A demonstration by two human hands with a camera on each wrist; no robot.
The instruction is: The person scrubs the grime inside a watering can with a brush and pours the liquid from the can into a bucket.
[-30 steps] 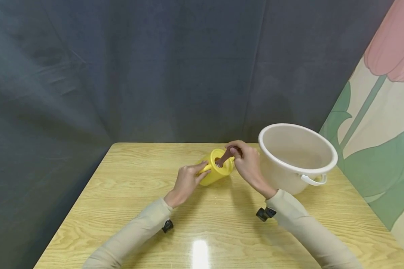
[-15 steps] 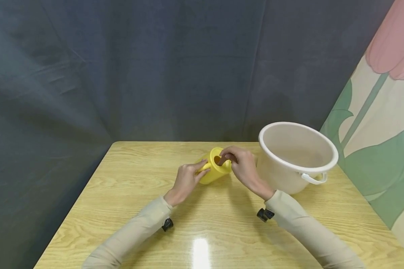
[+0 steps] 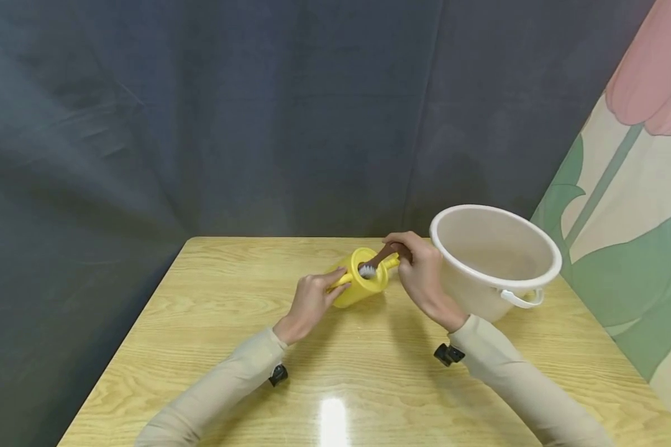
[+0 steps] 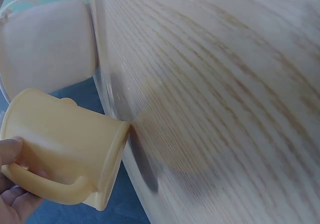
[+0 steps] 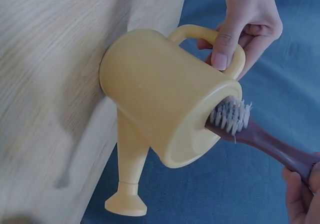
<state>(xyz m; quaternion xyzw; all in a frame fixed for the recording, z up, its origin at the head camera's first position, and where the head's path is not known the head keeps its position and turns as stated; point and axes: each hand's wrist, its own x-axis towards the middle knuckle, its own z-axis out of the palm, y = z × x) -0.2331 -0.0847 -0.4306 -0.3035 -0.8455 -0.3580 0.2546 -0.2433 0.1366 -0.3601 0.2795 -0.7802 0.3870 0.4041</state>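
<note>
A yellow watering can (image 5: 150, 89) is tilted with its opening toward the right hand, its base edge at the tabletop. My left hand (image 3: 309, 304) grips its handle (image 4: 47, 186), thumb and fingers round the loop. In the right wrist view the spout (image 5: 131, 169) ends in a flared rose. My right hand (image 3: 422, 276) holds the handle of a brown brush (image 5: 270, 144). The white bristles (image 5: 231, 115) sit at the can's opening, partly inside it and partly showing at the rim. The far end of the brush handle is hidden in the right hand.
A large white bucket (image 3: 453, 264) with a white handle (image 3: 521, 300) stands just right of the right hand. The wooden table (image 3: 229, 273) ends at the back against a dark curtain (image 3: 302, 124). A wall with painted flowers (image 3: 620, 248) borders the right side.
The right hand pushed the brush deep into the watering can half a second ago. It has since drawn back up and right, and the bristles show again at the opening. The left hand stays put.
</note>
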